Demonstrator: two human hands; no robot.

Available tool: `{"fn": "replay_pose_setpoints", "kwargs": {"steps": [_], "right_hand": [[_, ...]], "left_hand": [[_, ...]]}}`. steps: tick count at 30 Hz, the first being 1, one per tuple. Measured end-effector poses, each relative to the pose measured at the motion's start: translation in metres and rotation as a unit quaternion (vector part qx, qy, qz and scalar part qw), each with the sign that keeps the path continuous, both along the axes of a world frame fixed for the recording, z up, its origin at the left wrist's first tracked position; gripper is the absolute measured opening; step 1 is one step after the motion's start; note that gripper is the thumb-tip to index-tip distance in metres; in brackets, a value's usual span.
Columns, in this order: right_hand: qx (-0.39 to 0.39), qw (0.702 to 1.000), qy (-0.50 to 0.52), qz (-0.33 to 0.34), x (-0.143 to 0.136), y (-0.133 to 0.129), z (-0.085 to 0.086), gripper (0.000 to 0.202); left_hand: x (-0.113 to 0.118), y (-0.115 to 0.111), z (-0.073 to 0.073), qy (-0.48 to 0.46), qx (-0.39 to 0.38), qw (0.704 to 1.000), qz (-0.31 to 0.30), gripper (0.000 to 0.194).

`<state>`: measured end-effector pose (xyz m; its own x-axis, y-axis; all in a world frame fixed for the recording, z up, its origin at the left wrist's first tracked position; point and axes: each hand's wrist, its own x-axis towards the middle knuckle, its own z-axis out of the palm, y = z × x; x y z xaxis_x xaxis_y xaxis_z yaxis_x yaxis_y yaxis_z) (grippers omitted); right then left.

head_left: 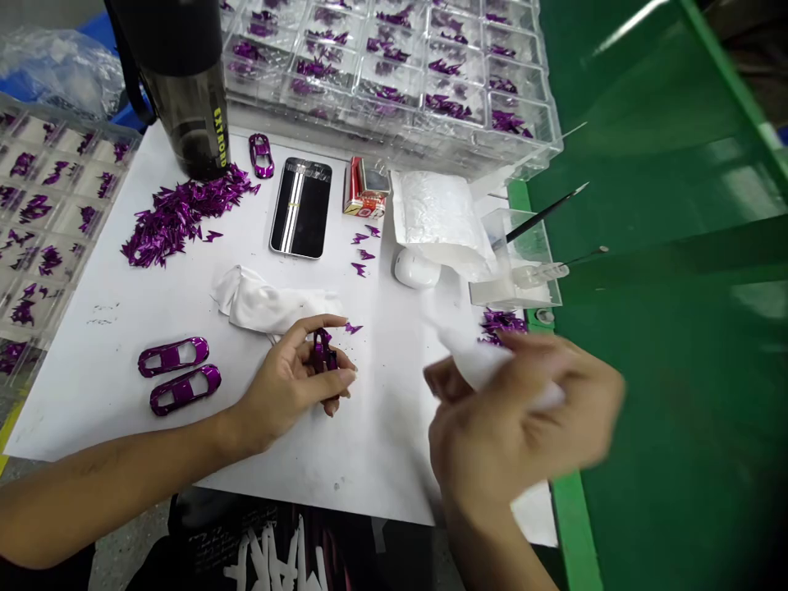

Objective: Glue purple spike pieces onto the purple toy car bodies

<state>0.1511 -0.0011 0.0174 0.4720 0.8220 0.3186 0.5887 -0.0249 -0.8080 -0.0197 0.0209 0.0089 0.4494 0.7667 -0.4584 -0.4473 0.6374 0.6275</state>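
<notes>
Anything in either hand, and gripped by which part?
Left hand: purple car-shaped piece, pinched between thumb and fingers; exact spot hidden. Right hand: blurred white object, fingers around its rear end, front free.

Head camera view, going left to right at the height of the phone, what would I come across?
Clear compartment tray, pile of purple pieces, phone, small red box, white padded pouch, clear holder, green surface.
</notes>
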Motion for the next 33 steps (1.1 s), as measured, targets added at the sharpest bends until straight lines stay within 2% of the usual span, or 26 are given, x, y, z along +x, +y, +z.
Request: {"fn": "replay_pose_setpoints", "kwargs": {"steps": [2,5,8,11,13,15,18,20,23,26,30,33], "right_hand": [[-0.026,0.999,0.004,-0.034,0.000,0.017,-0.004,0.034],[-0.120,0.992,-0.040,0.029,0.002,0.030,-0.014,0.032],[-0.149,0.985,-0.070,0.051,0.007,0.026,-0.017,0.029],[-0.158,0.980,-0.107,0.061,0.022,0.011,-0.006,0.035],[-0.175,0.971,-0.159,0.019,0.043,0.003,0.003,0.034],[-0.212,0.949,-0.231,-0.040,0.069,0.000,0.008,0.033],[-0.287,0.906,-0.301,-0.075,0.100,0.007,0.004,0.030],[-0.315,0.897,-0.302,-0.077,0.109,0.013,-0.004,0.030],[-0.315,0.899,-0.290,-0.087,0.110,0.022,-0.015,0.029],[-0.304,0.907,-0.277,-0.092,0.107,0.028,-0.016,0.019],[-0.259,0.931,-0.247,-0.073,0.100,0.023,-0.003,0.011],[-0.182,0.964,-0.179,-0.075,0.081,0.003,0.011,0.018]], "left_hand": [[0.000,0.000,0.001,0.004,-0.002,1.000,-0.002,0.050],[-0.001,-0.001,0.002,0.007,0.000,1.000,-0.013,0.045],[-0.002,-0.003,0.002,0.002,0.015,0.999,-0.034,0.043],[-0.002,-0.005,0.002,0.000,0.028,0.998,-0.053,0.041],[-0.003,-0.006,0.003,0.001,0.033,0.998,-0.060,0.041],[-0.004,-0.006,0.003,0.004,0.035,0.997,-0.067,0.042],[-0.005,-0.006,0.003,0.009,0.035,0.997,-0.075,0.047],[-0.004,-0.006,0.002,0.014,0.036,0.996,-0.077,0.051],[-0.003,-0.006,0.002,0.024,0.039,0.996,-0.081,0.059],[-0.003,-0.006,0.004,0.031,0.039,0.996,-0.079,0.064],[-0.003,-0.006,0.005,0.011,0.033,0.998,-0.061,0.053],[-0.003,-0.008,0.004,0.002,0.033,0.999,-0.042,0.049]]}}
